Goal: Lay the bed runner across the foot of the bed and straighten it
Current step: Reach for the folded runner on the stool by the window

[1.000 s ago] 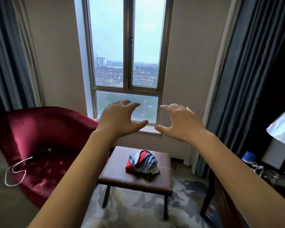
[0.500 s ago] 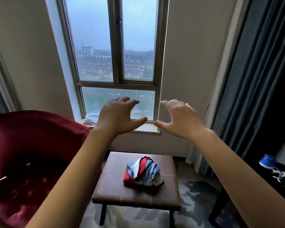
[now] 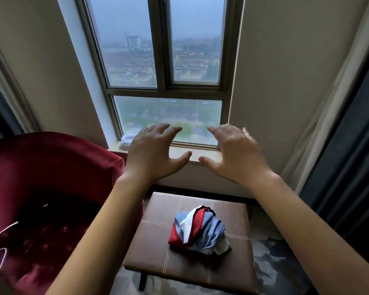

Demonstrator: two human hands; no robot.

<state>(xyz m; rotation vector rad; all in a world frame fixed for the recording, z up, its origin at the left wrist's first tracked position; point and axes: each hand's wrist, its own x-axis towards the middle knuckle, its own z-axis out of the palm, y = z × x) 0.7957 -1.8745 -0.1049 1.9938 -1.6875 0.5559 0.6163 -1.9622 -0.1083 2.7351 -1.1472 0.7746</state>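
**empty hands above the bundled runner**

held out ahead at arm's length, palms down: left hand [image 3: 152, 155] and right hand [image 3: 235, 155], side by side with a narrow gap between the thumbs. fingers spread and lightly bent, gripping nothing, touching nothing. seen against the pale stone window sill [image 3: 195, 155] and the bottom pane of the grey-framed window [image 3: 164, 60].

well below both hands and touched by neither: crumpled red, white and pale-blue fabric bundle [image 3: 200, 231]. lying near the middle of the square brown stitched-leather stool [image 3: 158, 252], under the gap between the hands and framed by the two forearms.

just left of the stool: deep red velvet armchair [image 3: 41, 188], with a thin white cable [image 3: 0, 231] across its seat. on the left end of the sill, partly hidden behind the left hand: small stack of folded white cloth [image 3: 127, 141]. down the right edge: dark blue-grey curtain [image 3: 349, 167]. under the stool: grey patterned carpet [image 3: 275, 262].

against half a second ago: same spread, empty pose and same gap between the hands. fabric bundle and stool a little larger and lower in the frame, as from a nearer viewpoint. blue-topped object at the right edge now out of frame.
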